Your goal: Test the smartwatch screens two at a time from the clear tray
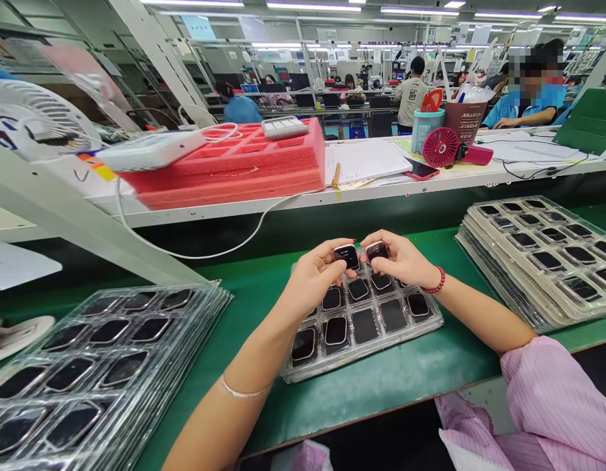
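Observation:
Between the thumb and fingers of my left hand is a smartwatch body, its dark screen facing me with small light marks lit on it. My right hand pinches a second smartwatch body, also screen toward me. Both are held side by side above a clear plastic tray on the green bench. Several watch bodies sit in its pockets, such as the watch body in the front row. Two front pockets show only dark square bottoms. The tray's back part is hidden behind my hands.
Stacked trays of watch bodies stand at left and right. A white shelf runs behind, bearing red foam, papers, a phone and a small pink fan. A white cable droops from it.

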The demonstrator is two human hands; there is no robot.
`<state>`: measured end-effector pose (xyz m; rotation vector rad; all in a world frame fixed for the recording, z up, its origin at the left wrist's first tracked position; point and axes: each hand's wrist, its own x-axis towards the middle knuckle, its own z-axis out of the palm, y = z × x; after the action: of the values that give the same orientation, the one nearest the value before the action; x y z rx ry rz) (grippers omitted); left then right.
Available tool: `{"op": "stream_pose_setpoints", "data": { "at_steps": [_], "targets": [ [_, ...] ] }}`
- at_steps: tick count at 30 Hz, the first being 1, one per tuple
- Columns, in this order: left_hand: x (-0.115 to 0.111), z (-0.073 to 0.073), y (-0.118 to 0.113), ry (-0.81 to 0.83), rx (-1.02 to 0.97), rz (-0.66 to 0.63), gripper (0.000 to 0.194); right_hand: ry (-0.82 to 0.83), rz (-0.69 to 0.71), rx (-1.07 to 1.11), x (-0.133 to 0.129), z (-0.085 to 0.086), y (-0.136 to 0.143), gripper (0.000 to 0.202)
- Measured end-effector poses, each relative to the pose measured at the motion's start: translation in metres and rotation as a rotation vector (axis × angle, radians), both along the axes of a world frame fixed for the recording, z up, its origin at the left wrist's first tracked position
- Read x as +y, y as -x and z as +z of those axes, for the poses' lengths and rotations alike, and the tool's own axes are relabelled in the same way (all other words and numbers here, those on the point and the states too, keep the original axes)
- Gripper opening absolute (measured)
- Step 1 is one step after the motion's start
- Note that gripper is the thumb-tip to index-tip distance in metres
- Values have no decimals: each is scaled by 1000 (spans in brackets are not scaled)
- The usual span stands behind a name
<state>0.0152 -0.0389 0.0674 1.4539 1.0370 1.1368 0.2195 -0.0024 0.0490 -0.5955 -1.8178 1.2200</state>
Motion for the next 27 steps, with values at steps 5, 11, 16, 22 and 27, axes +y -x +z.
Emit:
{"op": "stream_pose_setpoints", "data": {
  "at_steps": [5, 11, 16, 22, 27],
  "targets": [
    [-2, 2, -2, 23, 5, 5, 49, -36, -11, 9, 0, 0, 0, 31],
    [-3, 3, -1, 38, 6, 2, 48, -89, -32, -4, 0, 0, 0, 35],
    [-2, 0, 0, 9, 0, -1, 43, -64, -47, -21, -2, 1, 0, 29],
    [-3, 3, -2, 31, 20, 4, 47, -94, -19, -6, -2, 2, 0, 29],
    [-5, 4, -3, 37, 26, 7, 47, -85, -36, -19, -3, 2, 0, 27]
  ]
}}
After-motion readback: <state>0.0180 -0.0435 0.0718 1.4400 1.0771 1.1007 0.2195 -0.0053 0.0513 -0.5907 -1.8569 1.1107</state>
